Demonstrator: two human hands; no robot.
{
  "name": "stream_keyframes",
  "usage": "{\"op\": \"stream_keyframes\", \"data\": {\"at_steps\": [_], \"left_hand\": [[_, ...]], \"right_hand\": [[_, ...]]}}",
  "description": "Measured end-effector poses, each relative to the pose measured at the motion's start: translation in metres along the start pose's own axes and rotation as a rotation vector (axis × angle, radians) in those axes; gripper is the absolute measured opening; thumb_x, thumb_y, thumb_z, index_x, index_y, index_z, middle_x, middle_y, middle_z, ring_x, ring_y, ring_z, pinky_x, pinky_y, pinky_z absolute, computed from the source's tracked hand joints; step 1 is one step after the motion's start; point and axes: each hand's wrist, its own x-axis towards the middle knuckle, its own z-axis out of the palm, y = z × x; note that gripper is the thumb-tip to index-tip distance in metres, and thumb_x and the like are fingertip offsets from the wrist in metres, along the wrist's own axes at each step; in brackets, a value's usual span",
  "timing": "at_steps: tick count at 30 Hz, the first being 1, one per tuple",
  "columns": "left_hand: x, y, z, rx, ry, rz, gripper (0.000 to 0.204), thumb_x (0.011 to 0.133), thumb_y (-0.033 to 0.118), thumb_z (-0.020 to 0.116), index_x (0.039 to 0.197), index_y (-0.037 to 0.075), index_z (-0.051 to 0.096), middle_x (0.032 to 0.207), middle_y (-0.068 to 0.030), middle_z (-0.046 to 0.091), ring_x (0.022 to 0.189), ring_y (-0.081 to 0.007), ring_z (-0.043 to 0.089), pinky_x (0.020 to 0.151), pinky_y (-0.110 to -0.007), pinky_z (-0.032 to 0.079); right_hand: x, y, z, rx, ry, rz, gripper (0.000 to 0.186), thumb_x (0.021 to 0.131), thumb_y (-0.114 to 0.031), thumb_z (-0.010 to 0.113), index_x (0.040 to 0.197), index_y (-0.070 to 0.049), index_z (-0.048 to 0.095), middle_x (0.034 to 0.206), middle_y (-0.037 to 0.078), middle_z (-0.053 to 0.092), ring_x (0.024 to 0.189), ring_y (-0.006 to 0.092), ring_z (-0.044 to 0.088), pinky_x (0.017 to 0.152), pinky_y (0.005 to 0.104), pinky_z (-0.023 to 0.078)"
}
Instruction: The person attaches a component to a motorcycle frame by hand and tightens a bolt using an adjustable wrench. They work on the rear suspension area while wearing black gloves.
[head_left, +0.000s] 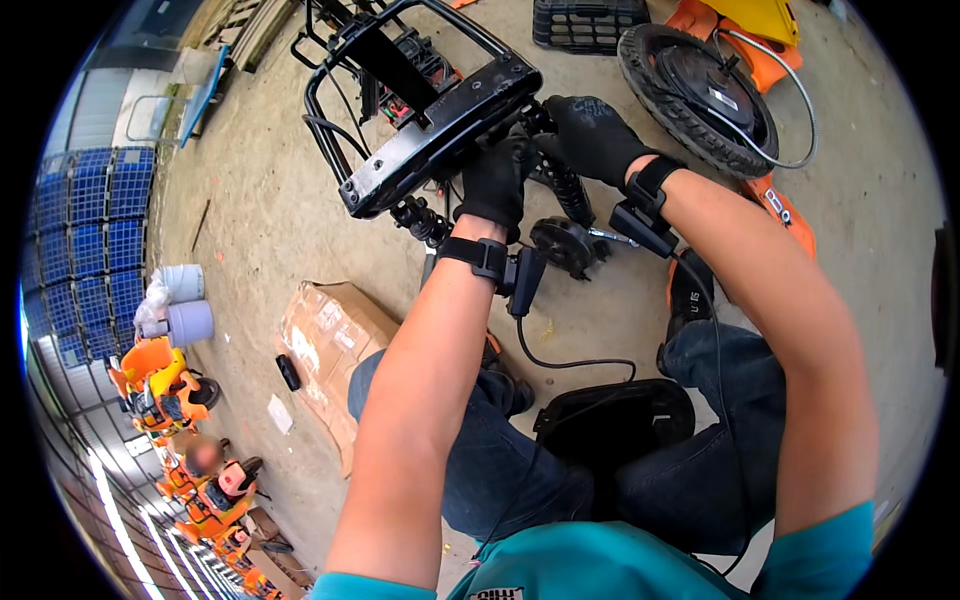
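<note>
Both my hands wear black gloves and work under the rear edge of a black metal vehicle frame [455, 120]. My left hand [495, 180] is closed beneath the frame's edge; its fingertips are hidden and what they hold cannot be made out. Close beside it, my right hand [597, 138] is closed at the upper end of the right shock absorber [568, 190]; whatever it grips is covered by the fingers. A second shock absorber [420, 222] hangs at the frame's left corner. Below, a round black part [563, 246] lies near a silver tool [613, 237].
A wheel with a thick tyre [700, 100] and cable lies at right, among orange panels [790, 220]. A black crate [590, 25] stands behind. Flattened cardboard [335, 345] is at left, near buckets [190, 322]. Between my legs sits a black tub-like piece [670, 405].
</note>
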Motion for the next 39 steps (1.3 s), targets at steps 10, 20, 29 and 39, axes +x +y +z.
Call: {"op": "stream_keyframes", "data": {"at_steps": [10,20,29,39], "left_hand": [[-0.003,0.009,-0.001,0.048,0.094,-0.239,0.023,0.095,0.032,0.051,0.096,0.01,0.057,0.076,-0.0002,0.057,0.058,-0.0102,0.051,0.052,-0.022,0.042],[-0.006,0.017,0.007,0.06,0.141,-0.233,0.021,0.094,0.028,0.053,0.1,0.009,0.06,0.078,-0.0021,0.059,0.065,-0.0126,0.057,0.057,-0.025,0.047],[0.001,-0.001,-0.004,0.057,-0.014,0.009,0.009,0.092,0.018,0.058,0.098,0.012,0.059,0.077,-0.0028,0.06,0.064,-0.0126,0.056,0.062,-0.024,0.049],[0.012,-0.009,-0.027,0.214,-0.162,0.009,0.008,0.091,0.014,0.055,0.096,0.009,0.059,0.08,-0.0027,0.058,0.076,-0.0138,0.057,0.071,-0.025,0.047]], "right_hand": [[0.0,0.002,0.008,-0.016,0.083,-0.044,0.035,0.078,-0.03,0.069,0.093,0.001,0.062,0.083,0.02,0.066,0.082,0.0355,0.064,0.073,0.0421,0.05],[0.001,0.0,0.006,0.018,0.074,-0.029,0.034,0.078,-0.03,0.069,0.092,0.0,0.062,0.083,0.02,0.065,0.083,0.0356,0.063,0.073,0.0421,0.05],[0.0,-0.008,-0.003,0.0,-0.003,0.035,0.033,0.077,-0.029,0.066,0.094,-0.001,0.066,0.091,0.02,0.066,0.091,0.0352,0.064,0.08,0.0427,0.051],[-0.002,0.003,0.005,0.032,0.11,-0.086,0.03,0.074,-0.027,0.067,0.086,0.0,0.063,0.082,0.023,0.064,0.086,0.0389,0.062,0.077,0.0454,0.049]]}}
